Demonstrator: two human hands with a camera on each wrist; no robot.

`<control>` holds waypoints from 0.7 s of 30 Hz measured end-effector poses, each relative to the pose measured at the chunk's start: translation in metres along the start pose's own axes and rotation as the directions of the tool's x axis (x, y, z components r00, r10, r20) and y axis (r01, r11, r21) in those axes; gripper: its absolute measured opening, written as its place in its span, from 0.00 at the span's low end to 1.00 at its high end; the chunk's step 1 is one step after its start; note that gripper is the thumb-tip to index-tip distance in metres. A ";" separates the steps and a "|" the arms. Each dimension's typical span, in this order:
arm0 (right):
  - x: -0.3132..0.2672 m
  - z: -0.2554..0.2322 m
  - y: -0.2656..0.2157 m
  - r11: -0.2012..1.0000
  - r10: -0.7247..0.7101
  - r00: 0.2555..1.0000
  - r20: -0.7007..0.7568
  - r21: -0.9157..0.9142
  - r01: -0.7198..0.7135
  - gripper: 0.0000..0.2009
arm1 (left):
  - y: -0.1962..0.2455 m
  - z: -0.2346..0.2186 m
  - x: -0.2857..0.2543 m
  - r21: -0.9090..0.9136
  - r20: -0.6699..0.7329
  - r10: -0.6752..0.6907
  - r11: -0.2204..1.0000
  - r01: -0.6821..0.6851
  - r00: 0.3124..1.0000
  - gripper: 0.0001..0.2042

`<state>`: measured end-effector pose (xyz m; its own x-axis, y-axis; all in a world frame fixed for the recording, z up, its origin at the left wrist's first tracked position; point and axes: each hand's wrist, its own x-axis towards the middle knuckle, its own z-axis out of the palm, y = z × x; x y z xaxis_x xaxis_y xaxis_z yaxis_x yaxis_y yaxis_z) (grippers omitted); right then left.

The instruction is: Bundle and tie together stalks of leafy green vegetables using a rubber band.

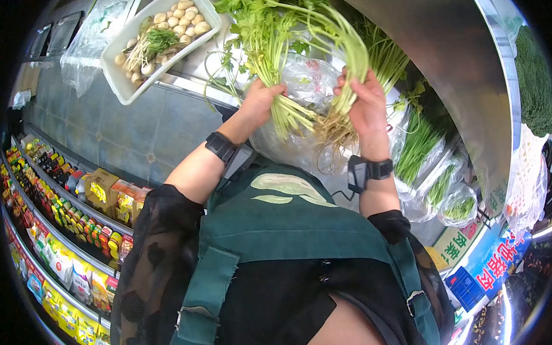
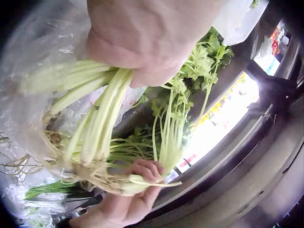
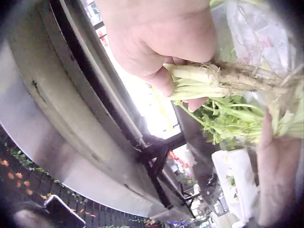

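Shop shelves of packets and bottles (image 1: 71, 234) curve along one side, beyond a grey tiled floor (image 1: 123, 135), and a broad metal panel (image 1: 429, 27) stands on the other. Between them, in front of my green apron (image 1: 290, 233), I have leafy pale-stemmed greens in both hands. My left hand (image 1: 261, 103) is clamped round the first bunch (image 1: 266, 60), thumb across the stalks, with its leaves spreading away from me. My right hand (image 1: 369, 102) grips the second bunch (image 1: 352, 54) low down, between thumb and fingers, just above its tangled brown roots (image 1: 335, 134); its stems arch up and over towards the first. The lower ends of the two bunches overlap between my hands, above clear plastic (image 1: 309, 80). Near my right forearm lie bagged long green leaves (image 1: 416, 146). Past my left hand, a white tub (image 1: 116, 85) holds round pale vegetables (image 1: 185, 20).
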<state>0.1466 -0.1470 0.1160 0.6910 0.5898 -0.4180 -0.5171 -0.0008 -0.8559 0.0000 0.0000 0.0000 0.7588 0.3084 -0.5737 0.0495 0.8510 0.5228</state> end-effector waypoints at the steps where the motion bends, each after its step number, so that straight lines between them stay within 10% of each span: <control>1: -0.001 -0.001 -0.012 0.993 -0.065 0.994 0.088 0.101 0.056 0.21 | -0.001 0.003 0.000 0.047 -0.015 0.005 0.999 -0.004 1.000 0.13; 7: -0.006 0.019 -0.076 0.929 -0.095 0.990 0.108 0.366 0.049 0.18 | -0.001 0.007 0.001 0.163 -0.132 0.021 0.987 0.001 0.991 0.13; 10: 0.008 0.002 -0.089 0.728 -0.380 0.806 0.454 0.685 -0.042 0.17 | -0.007 -0.003 0.009 0.188 -0.102 0.043 0.982 -0.023 0.994 0.14; 12: 0.006 0.003 -0.084 0.869 -0.201 0.939 0.279 0.493 0.040 0.17 | -0.013 -0.006 0.009 0.210 -0.080 0.039 0.978 -0.022 0.996 0.15; 13: 0.005 0.008 -0.083 0.963 -0.069 0.997 0.044 0.263 0.055 0.18 | -0.015 -0.005 0.006 0.441 -0.067 0.185 0.887 -0.137 0.980 0.18; 15: -0.005 0.015 -0.084 0.995 -0.050 0.998 0.044 -0.081 0.053 0.20 | -0.016 0.001 -0.004 0.640 -0.027 0.327 0.731 -0.235 0.945 0.20; 17: -0.017 0.014 -0.087 0.991 -0.026 0.964 0.263 0.132 -0.010 0.21 | -0.001 0.025 -0.027 0.971 0.219 0.843 -0.141 -0.192 0.491 0.22; 21: -0.028 0.026 -0.084 0.997 -0.070 0.952 0.299 0.032 0.064 0.22 | 0.066 0.052 -0.034 0.819 0.469 0.684 -0.100 -0.565 0.558 0.23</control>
<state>0.1572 -0.1423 0.2073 0.5431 0.8026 -0.2465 -0.4879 0.0627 -0.8706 0.0111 0.0239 0.0866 0.7621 0.5552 0.3332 0.0981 -0.6077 0.7881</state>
